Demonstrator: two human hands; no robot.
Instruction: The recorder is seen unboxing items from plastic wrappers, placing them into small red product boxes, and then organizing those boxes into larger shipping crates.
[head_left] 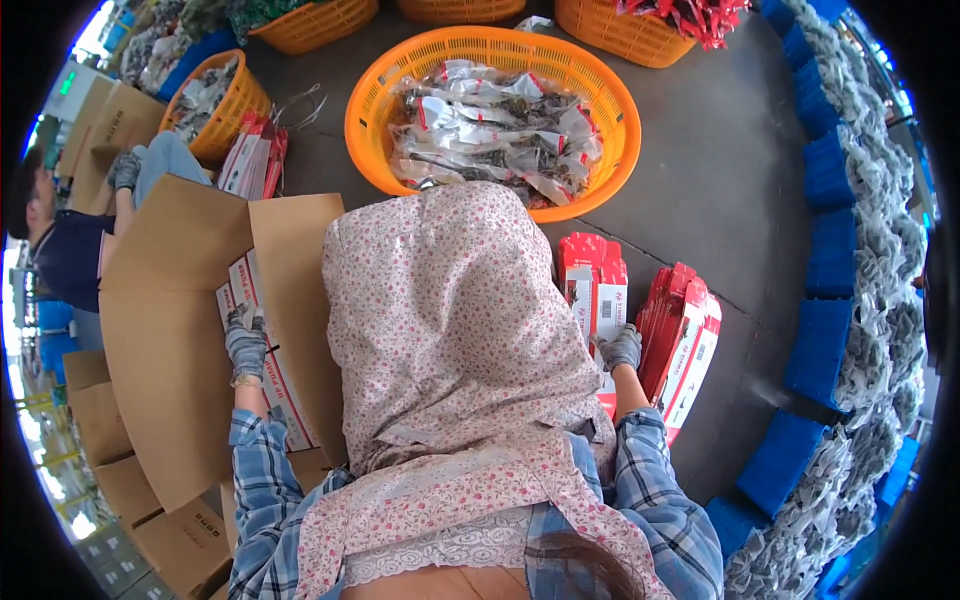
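Boxes (288, 405) in red and white sit inside the open left carton (165, 330), the left hand (246, 345) on them, grip unclear; the right hand (620, 347) touches a red-and-white stack (607, 295), grip also unclear. A sideways knock might spill the neighbouring fanned stack (665, 325), apparently unbound.

Near 9 o'clock, the left hand (247, 348) has its palm tucked out of sight, and it hides a bit of the white and red boxes (284, 392). The floor of the big brown box (165, 310) can't be seen. That box also covers part of another person (70, 255). Toward 4 o'clock, the right hand (619, 348) covers some of the red boxes (607, 290). Their littlest marks are too tiny to read. The flowery apron (430, 280) hides the near edge of the orange basket (362, 120) at 12 o'clock. The top edge cuts off the smaller basket (610, 35) at 1 o'clock.
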